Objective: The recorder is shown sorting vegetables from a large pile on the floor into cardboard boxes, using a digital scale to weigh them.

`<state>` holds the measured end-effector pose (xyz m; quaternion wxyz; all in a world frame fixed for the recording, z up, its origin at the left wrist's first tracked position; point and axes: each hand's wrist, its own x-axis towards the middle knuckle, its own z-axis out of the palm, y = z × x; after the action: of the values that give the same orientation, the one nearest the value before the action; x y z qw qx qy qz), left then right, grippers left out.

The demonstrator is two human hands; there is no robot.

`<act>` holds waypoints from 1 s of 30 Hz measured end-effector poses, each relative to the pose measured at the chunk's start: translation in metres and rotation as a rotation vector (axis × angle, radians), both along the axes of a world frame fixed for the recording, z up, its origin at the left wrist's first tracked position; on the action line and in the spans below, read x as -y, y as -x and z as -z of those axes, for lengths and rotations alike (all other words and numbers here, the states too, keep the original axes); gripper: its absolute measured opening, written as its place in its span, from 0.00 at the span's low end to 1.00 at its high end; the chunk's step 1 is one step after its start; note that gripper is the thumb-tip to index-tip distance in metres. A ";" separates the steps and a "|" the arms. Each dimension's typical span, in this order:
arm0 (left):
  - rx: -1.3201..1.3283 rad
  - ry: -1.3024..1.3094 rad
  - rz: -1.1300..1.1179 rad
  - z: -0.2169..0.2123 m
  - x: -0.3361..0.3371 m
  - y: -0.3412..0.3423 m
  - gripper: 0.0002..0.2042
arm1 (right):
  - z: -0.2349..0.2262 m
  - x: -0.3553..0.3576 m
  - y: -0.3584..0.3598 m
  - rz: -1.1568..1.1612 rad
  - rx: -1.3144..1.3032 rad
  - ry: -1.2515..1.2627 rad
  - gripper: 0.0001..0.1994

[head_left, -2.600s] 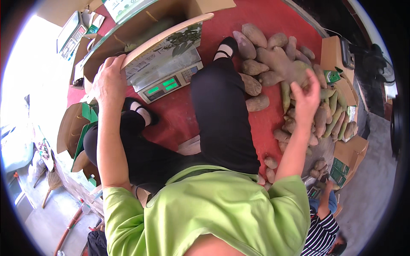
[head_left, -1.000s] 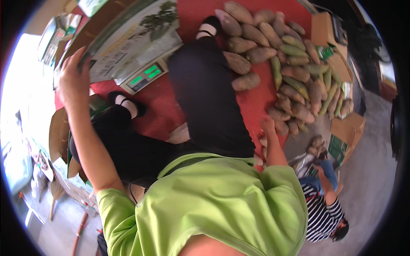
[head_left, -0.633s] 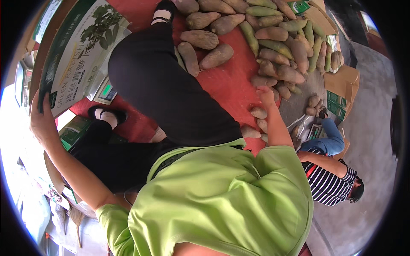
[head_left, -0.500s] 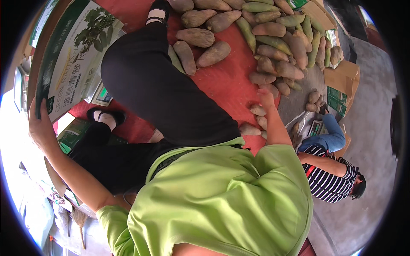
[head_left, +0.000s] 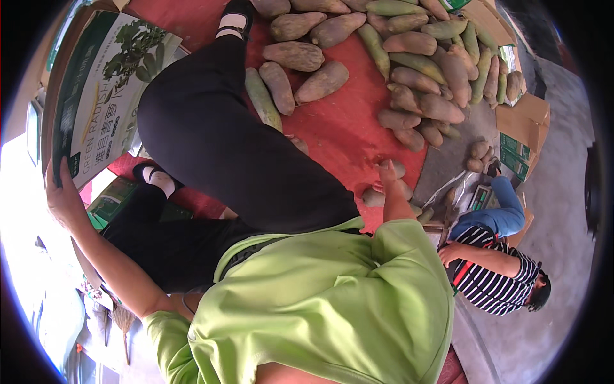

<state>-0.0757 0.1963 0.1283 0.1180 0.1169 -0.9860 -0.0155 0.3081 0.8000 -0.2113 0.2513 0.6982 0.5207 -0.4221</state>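
Observation:
My left hand point(head_left: 64, 195) is closed on the lower edge of a printed green-and-white cardboard box point(head_left: 96, 96), which leans up beside my leg. On the red ground sheet to my right, my right hand point(head_left: 389, 182) reaches low with bent fingers against a brownish radish point(head_left: 394, 168). My fingers partly cover that radish. Another radish point(head_left: 373, 196) lies just beside the hand. Past my hand spreads a large pile of brown and green radishes point(head_left: 422, 83). Closer to my leg, several more radishes, among them a long green one point(head_left: 261, 96), rest on the sheet.
My bent leg point(head_left: 243, 141) lies between the box and the radishes. At right, a person in a striped shirt point(head_left: 495, 265) sits near a scale point(head_left: 480, 197), a few radishes point(head_left: 480, 153) and an opened carton point(head_left: 524, 131). A broom point(head_left: 123, 323) is at lower left.
My right hand has drawn back from the pile's near edge to the loose radishes closer to me. A brownish rounded thing now shows beside my thigh. My left hand keeps hold of the box.

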 end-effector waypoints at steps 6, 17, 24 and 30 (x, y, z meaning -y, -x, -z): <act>-0.033 -0.123 0.053 0.028 -0.006 0.010 0.14 | 0.007 -0.040 -0.027 -0.014 -0.076 0.018 0.41; -0.104 0.028 0.098 0.022 -0.006 0.001 0.12 | 0.067 -0.032 -0.030 0.120 -0.204 -0.294 0.30; -0.089 -0.005 0.068 0.021 -0.033 0.004 0.10 | 0.059 -0.019 0.002 -0.165 -0.577 -0.431 0.22; -0.050 0.015 0.114 -0.002 -0.040 -0.007 0.09 | -0.078 0.065 0.143 -0.025 -0.546 -0.150 0.17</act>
<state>-0.0690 0.2359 0.1307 0.1424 0.0590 -0.9879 -0.0180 0.1653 0.7348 -0.1329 0.0548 0.5687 0.6076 -0.5518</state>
